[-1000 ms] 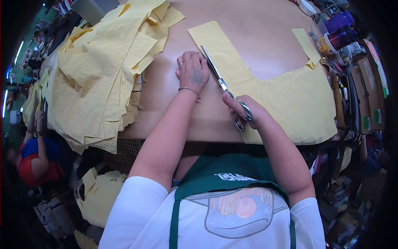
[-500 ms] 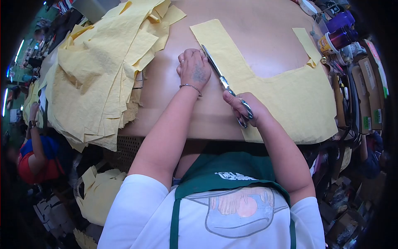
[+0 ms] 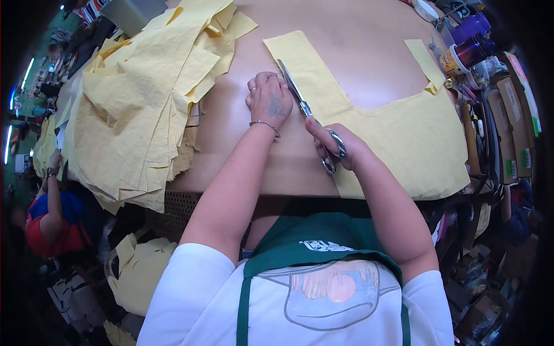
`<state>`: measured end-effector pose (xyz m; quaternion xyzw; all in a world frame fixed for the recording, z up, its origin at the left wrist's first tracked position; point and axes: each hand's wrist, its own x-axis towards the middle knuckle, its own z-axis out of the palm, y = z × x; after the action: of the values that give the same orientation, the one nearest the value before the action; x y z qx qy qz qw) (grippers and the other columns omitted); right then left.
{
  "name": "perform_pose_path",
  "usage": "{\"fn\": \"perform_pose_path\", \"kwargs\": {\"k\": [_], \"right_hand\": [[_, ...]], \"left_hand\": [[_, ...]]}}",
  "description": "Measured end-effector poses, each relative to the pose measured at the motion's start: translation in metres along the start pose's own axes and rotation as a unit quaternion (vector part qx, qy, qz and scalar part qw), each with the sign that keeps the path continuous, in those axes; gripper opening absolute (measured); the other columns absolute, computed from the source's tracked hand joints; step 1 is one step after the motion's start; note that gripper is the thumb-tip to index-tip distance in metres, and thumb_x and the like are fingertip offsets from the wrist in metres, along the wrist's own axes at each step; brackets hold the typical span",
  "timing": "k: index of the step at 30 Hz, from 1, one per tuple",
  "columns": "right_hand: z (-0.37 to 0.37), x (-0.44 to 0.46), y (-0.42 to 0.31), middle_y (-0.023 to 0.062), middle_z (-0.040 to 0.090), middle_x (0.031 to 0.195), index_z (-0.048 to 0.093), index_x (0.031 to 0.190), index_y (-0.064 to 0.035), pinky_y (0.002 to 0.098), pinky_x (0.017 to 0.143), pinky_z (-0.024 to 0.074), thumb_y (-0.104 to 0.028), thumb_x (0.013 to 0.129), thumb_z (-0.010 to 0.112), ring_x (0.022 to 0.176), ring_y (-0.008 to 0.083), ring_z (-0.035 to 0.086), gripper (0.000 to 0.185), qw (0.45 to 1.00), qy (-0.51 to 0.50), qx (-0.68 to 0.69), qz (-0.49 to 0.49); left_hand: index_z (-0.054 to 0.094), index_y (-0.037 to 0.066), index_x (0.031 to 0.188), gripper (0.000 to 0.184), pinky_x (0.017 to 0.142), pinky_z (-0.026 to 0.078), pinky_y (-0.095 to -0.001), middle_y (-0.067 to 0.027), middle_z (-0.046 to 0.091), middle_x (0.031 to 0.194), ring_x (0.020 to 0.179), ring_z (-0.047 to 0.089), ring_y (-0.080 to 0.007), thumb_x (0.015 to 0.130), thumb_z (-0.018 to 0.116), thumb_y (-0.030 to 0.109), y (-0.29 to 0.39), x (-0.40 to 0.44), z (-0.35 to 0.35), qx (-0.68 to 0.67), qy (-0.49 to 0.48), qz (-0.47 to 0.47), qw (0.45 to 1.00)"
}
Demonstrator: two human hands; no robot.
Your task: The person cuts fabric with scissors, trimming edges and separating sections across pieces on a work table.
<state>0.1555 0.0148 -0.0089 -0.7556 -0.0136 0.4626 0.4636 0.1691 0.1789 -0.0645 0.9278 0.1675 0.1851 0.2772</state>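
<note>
My right hand (image 3: pixel 340 147) grips a pair of metal scissors (image 3: pixel 295 88) by the handle loops. The blades point away from me, up and to the left, along the left edge of a flat piece of yellow fabric (image 3: pixel 398 138). My left hand (image 3: pixel 270 98) rests on the table just left of the blades, with its fingers curled closed at the fabric's edge. What those fingers hold, if anything, is hidden.
A large pile of yellow fabric pieces (image 3: pixel 133 115) covers the table's left side. Jars and a cup (image 3: pixel 453 60) stand at the far right, beside cardboard boxes (image 3: pixel 511 115). More yellow fabric (image 3: pixel 141 274) lies below left. Another person (image 3: pixel 55 213) sits at the left.
My right hand and the scissors have shifted slightly left and away from me along the fabric's edge. My left hand has stayed nearly in place.
</note>
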Motion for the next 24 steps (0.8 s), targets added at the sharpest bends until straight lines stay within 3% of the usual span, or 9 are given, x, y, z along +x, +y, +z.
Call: {"fn": "perform_pose_path", "kwargs": {"k": [3,11,21,24], "right_hand": [[0.000,0.003,-0.003,0.0036,0.043,0.047,0.044,0.057,-0.0060,0.0254,0.038,0.0381,-0.076,0.062,0.046,0.039,0.0127,0.045,0.070,1.000,0.001,-0.003,0.016],[0.004,0.006,-0.001,0.0033,0.043,0.046,0.043,0.050,-0.0073,0.0254,0.034,0.0345,-0.074,0.062,0.050,0.036,0.0120,0.043,0.068,0.998,0.049,-0.041,0.005],[0.000,0.006,-0.006,0.0036,0.043,0.047,0.043,0.050,-0.0069,0.0268,0.040,0.0365,-0.073,0.063,0.050,0.041,0.0134,0.043,0.068,0.997,0.038,-0.065,-0.005],[-0.003,0.013,-0.015,0.0036,0.044,0.049,0.044,0.052,-0.0068,0.0263,0.039,0.0361,-0.074,0.061,0.051,0.041,0.0131,0.043,0.068,0.998,0.027,-0.050,0.004]], "left_hand": [[0.054,0.004,0.094,0.023,0.081,0.037,-0.0425,-0.0087,0.045,0.106,0.101,0.046,-0.0260,0.079,0.047,0.020,0.004,0.000,-0.006,0.026,-0.024,0.008,0.999],[0.054,0.004,0.092,0.022,0.080,0.037,-0.0425,-0.0090,0.045,0.106,0.101,0.046,-0.0263,0.079,0.047,0.020,0.005,0.000,-0.007,0.021,-0.029,0.000,0.999],[0.053,0.004,0.094,0.023,0.082,0.036,-0.0425,-0.0096,0.045,0.107,0.101,0.046,-0.0269,0.079,0.046,0.020,0.005,-0.001,-0.007,0.020,-0.023,0.002,1.000],[0.056,0.011,0.084,0.014,0.082,0.036,-0.0431,-0.0030,0.047,0.105,0.103,0.040,-0.0242,0.078,0.049,0.022,0.001,0.000,0.001,0.004,-0.003,-0.009,1.000]]}}
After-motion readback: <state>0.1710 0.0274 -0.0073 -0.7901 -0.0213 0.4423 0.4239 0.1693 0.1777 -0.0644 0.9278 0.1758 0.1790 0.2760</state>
